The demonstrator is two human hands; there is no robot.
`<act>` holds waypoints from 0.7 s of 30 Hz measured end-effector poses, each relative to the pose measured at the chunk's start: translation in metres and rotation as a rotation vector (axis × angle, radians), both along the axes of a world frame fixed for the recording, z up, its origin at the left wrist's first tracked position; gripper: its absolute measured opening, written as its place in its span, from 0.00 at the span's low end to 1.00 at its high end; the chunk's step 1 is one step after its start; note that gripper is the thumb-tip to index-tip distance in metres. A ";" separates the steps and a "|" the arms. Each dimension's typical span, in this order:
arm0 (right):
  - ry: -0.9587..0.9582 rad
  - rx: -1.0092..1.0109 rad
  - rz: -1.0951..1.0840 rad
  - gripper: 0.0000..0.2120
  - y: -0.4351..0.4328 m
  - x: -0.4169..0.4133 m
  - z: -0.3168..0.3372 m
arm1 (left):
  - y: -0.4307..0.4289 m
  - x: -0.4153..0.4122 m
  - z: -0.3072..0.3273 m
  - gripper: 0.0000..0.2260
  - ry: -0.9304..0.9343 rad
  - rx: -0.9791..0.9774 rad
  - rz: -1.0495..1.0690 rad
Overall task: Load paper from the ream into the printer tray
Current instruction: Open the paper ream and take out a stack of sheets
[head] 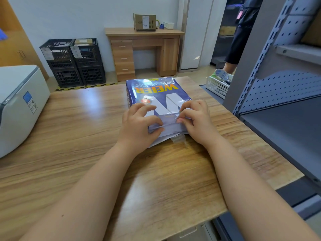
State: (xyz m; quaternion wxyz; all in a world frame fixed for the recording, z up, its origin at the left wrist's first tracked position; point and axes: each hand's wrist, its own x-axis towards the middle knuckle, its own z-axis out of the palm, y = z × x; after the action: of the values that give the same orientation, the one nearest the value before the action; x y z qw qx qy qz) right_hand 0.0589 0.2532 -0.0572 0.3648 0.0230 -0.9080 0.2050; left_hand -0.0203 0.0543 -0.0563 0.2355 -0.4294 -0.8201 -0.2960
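A blue-wrapped ream of copy paper (156, 92) lies flat on the wooden table (78, 136), its printed top facing away from me. My left hand (137, 122) and my right hand (194, 120) both pinch the wrapper's near end flap, which is partly lifted and creased. A strip of clear tape sticks out under the flap. The white printer (19, 105) stands at the table's left edge; no tray of it is visible.
A grey metal shelf unit (278, 101) stands close on the right. A white basket (218, 86) with a tape roll sits beyond the table's far right corner. Black crates (73, 63) and a wooden desk (144, 51) line the back wall. A person stands in the doorway.
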 end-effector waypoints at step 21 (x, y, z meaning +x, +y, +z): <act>-0.069 0.166 -0.074 0.08 -0.005 0.075 0.001 | -0.016 0.058 -0.010 0.03 0.118 0.089 -0.076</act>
State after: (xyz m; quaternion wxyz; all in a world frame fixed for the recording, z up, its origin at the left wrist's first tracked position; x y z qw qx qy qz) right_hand 0.1337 0.2481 -0.0560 0.3375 0.0124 -0.9340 0.1161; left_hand 0.0380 0.0382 -0.0659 0.2910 -0.4660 -0.7740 -0.3150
